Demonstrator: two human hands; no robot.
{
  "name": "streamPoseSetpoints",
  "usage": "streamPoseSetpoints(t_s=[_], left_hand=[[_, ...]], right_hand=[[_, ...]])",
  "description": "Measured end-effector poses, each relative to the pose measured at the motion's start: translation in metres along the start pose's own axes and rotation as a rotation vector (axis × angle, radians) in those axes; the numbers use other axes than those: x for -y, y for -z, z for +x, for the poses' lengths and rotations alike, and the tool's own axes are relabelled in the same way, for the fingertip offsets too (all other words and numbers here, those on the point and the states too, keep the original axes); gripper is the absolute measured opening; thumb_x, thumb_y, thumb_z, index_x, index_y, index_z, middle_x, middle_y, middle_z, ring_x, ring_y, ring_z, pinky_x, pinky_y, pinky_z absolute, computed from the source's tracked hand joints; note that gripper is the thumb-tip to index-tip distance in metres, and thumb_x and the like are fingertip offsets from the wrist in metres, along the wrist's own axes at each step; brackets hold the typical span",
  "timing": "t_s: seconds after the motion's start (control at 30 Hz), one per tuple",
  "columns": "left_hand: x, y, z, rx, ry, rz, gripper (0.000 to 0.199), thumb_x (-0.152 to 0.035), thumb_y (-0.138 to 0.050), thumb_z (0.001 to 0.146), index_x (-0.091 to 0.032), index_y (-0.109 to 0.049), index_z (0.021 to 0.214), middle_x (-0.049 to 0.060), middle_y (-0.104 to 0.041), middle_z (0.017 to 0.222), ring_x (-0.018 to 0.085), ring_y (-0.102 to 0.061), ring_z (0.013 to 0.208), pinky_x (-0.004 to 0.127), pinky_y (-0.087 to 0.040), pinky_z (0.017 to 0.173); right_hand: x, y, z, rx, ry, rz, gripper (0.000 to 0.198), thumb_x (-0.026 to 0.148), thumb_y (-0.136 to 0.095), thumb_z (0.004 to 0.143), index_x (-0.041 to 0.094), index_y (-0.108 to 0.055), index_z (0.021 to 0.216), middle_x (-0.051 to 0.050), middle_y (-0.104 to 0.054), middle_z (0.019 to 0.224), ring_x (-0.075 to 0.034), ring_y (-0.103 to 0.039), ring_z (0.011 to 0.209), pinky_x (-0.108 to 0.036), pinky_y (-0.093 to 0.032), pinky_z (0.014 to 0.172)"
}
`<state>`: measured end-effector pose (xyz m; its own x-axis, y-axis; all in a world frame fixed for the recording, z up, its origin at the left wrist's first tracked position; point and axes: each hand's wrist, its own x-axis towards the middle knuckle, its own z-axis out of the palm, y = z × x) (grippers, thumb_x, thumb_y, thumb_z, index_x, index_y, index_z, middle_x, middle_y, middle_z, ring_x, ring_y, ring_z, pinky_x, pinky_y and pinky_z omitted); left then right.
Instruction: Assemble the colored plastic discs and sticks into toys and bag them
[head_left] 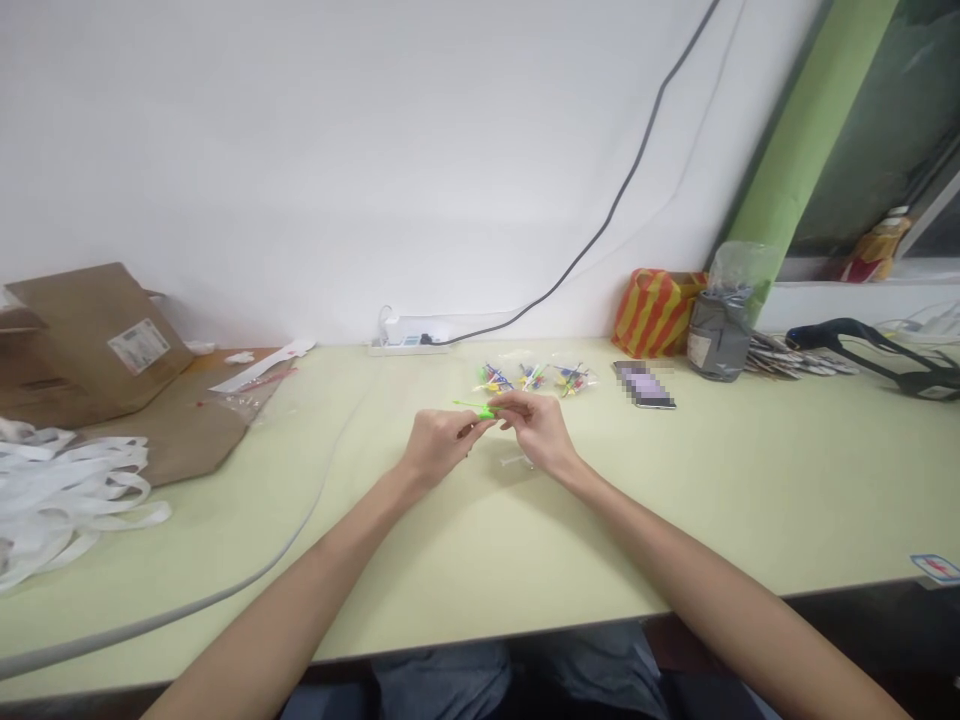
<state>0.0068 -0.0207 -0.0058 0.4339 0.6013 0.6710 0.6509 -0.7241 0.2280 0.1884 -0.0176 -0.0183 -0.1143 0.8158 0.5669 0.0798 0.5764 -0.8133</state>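
Observation:
A small bright green plastic piece (487, 412) with a thin rod pointing left is held between my two hands above the table. My left hand (439, 440) pinches its lower side with thumb and index finger. From the right, the fingertips of my right hand (541, 430) close on the same piece. Its exact kind is too small to make out. Below my right hand lies a whitish, see-through plastic part (516, 460), partly hidden. Just beyond the hands are several clear packets of multicoloured plastic pieces (534, 377).
A phone (645, 385), striped bag (652, 312) and grey bag (718, 335) stand to the right. A power strip (409, 338) sits at the wall with a black cable. On the left are cardboard (97, 330), white straps (75, 490) and a grey cable (292, 535) crossing the table.

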Motion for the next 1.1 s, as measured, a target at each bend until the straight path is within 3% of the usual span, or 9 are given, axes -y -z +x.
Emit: streamPoseSetpoints(t_s=[0.47, 0.83, 1.1], left_hand=[[0.003, -0.002, -0.001, -0.012, -0.002, 0.05, 0.047, -0.045, -0.048, 0.098, -0.02, -0.062, 0.061, -0.003, -0.057, 0.047, 0.009, -0.045, 0.044, 0.024, -0.031, 0.05], [0.012, -0.001, -0.005, -0.013, -0.093, 0.183, 0.046, -0.044, -0.047, 0.099, -0.02, -0.065, 0.064, -0.001, -0.061, 0.051, 0.01, -0.05, 0.044, 0.026, -0.027, 0.05], [0.018, -0.002, -0.008, -0.057, -0.192, 0.275, 0.043, -0.04, -0.048, 0.1, -0.019, -0.066, 0.067, -0.001, -0.061, 0.049, 0.01, -0.051, 0.041, 0.026, -0.027, 0.049]], right_hand=[[-0.002, 0.002, 0.0, 0.044, 0.039, -0.073, 0.022, 0.018, -0.051, 0.083, 0.019, -0.072, 0.088, -0.004, -0.071, 0.079, -0.017, -0.07, 0.066, -0.025, -0.055, 0.05], [-0.002, 0.006, -0.002, 0.11, 0.144, -0.166, 0.031, 0.009, -0.043, 0.081, 0.019, -0.07, 0.09, -0.004, -0.07, 0.083, -0.015, -0.068, 0.066, -0.024, -0.052, 0.055], [-0.002, 0.004, -0.005, 0.133, 0.124, -0.154, 0.027, 0.01, -0.046, 0.083, 0.018, -0.071, 0.089, -0.004, -0.071, 0.082, -0.014, -0.067, 0.064, -0.024, -0.051, 0.056]])
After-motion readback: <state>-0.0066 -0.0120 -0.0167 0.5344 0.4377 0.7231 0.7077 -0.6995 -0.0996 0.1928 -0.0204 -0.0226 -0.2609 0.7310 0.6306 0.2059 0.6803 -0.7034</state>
